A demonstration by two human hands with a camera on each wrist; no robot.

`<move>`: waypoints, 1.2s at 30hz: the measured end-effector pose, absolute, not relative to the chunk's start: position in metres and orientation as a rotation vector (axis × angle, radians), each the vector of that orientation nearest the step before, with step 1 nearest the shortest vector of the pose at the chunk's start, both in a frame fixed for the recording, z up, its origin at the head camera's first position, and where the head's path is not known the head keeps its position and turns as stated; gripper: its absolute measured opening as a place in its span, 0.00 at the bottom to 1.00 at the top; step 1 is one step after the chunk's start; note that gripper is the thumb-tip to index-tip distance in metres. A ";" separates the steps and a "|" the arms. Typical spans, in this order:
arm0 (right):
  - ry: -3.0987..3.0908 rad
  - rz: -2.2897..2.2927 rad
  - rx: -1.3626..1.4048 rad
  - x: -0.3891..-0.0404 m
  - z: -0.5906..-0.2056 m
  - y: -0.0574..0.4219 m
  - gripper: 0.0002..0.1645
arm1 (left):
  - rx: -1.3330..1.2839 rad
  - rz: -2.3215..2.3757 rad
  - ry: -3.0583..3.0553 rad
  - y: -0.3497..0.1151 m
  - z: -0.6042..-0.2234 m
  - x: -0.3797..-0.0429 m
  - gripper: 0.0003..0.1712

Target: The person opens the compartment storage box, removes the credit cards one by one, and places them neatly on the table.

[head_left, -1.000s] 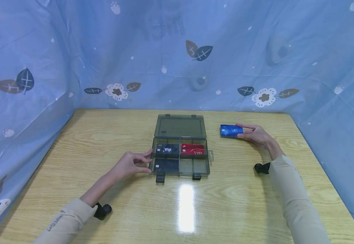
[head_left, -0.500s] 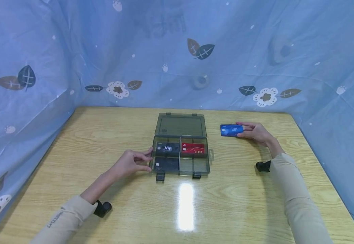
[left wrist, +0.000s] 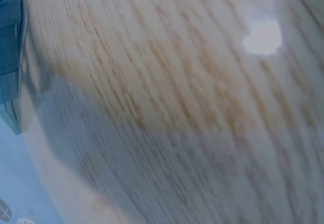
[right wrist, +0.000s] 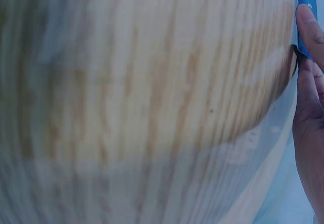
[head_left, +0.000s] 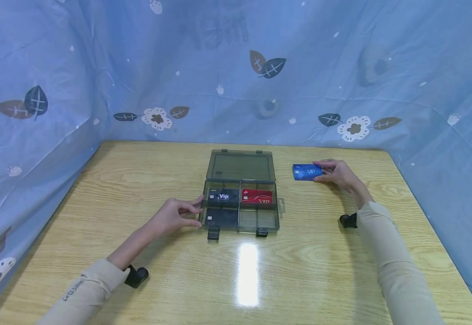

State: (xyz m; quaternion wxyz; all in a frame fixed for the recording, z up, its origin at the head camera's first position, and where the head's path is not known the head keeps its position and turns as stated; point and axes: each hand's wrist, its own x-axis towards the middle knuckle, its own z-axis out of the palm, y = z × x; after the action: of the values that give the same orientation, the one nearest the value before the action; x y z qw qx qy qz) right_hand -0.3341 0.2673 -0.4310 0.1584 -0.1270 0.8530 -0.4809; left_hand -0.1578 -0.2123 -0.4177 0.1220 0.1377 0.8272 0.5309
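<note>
The blue card (head_left: 303, 172) is near the table's far edge, right of the middle, printed face toward the head camera. The right hand (head_left: 339, 175) pinches its right end, thumb toward the near long edge and a finger toward the far one; whether the card touches the table (head_left: 146, 180) I cannot tell. An end grip like this probably asks for a light, level pinch: too tight may bow the card, too loose may let it swing. To its left sits the open box (head_left: 266, 220), the lid (head_left: 241, 166) laid back toward the far edge. A dark card with white lettering (head_left: 229, 197) lies in the far left compartment, a dimmer dark card (head_left: 224, 219) in the near left, a red card (head_left: 257, 197) in the far right. The left hand (head_left: 173, 215) touches the box's left side, thumb and fingers spread; gentle, steady contact there should stop it sliding. Blue cloth (head_left: 199, 54) hangs beyond the far edge.
</note>
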 end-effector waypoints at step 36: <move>2.518 -1.120 -0.428 -0.339 -0.426 0.261 0.37 | 0.441 1.558 2.401 -0.213 -0.419 -0.159 0.17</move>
State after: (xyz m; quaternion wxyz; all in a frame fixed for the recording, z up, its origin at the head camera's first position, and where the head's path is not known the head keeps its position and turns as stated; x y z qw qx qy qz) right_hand -0.3391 0.2613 -0.4260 0.1753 -0.1509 0.8889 -0.3954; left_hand -0.1586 -0.2132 -0.4190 0.1222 0.1511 0.8229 0.5340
